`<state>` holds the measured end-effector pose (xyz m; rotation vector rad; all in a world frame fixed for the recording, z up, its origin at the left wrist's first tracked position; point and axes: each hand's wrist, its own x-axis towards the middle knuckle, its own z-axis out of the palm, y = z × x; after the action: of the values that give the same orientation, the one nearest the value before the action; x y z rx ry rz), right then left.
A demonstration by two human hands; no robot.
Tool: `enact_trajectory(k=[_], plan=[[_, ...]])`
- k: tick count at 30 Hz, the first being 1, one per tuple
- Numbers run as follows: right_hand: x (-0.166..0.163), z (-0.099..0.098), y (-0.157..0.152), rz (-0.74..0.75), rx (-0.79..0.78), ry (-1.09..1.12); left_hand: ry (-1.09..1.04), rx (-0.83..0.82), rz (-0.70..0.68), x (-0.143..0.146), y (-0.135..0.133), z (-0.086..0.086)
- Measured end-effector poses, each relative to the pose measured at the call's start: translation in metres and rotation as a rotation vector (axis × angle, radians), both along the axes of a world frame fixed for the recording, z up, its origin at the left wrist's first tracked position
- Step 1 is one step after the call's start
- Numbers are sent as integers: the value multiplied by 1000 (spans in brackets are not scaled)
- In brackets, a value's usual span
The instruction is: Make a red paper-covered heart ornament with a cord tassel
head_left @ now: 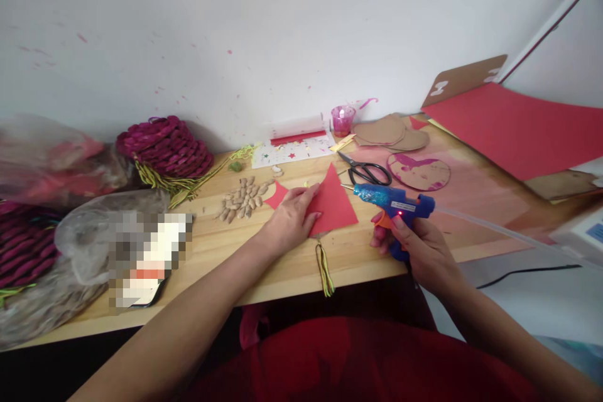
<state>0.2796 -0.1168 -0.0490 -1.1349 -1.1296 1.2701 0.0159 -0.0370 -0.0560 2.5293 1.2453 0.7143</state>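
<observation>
My left hand [293, 217] lies on a pointed piece of red paper [333, 204], fingers stretched out and thumb apart, pressing it to the table. A smaller red paper corner [277, 195] shows left of that hand. In my right hand [421, 251] is a blue hot glue gun [393, 201] with an orange trigger, its nozzle pointing left just beside the red paper. A glue stick [464, 220] sticks out of its back end and a small red light glows. Below the paper hangs a yellow-green and dark yarn tassel [325, 273] at the table edge.
Black-handled scissors [370, 173] lie behind the glue gun. Several shells or nuts [242, 198] lie left. A pink cup [343, 119], cardboard shapes [386, 132] and red sheets [527, 132] are at the back and right. Woven purple pieces [164, 147] and a phone [155, 257] are left.
</observation>
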Motion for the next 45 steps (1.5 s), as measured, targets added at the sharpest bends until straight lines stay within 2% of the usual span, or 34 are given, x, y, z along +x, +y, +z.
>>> enact_trajectory(k=[10,20,25,31,34,36,38,45], plan=[[0,3,0,6,16,-2,99,62,-88,0,-12,-5],[-2,3,2,4,47,-23,0,-2,-216,-5,-15,4],[-3,4,2,-5,47,-32,144,-55,-199,-6,-10,11],[-4,4,2,-10,53,-27,400,-185,-194,-11,6,31],[-5,6,2,-16,46,-31,457,-141,-122,-13,10,36],[-5,7,2,-17,47,-31,446,-44,-80,-12,7,35],[-5,8,2,-14,50,-33,439,7,-97,-10,2,33],[-5,7,3,-13,39,-13,397,-52,-221,-8,-20,25]])
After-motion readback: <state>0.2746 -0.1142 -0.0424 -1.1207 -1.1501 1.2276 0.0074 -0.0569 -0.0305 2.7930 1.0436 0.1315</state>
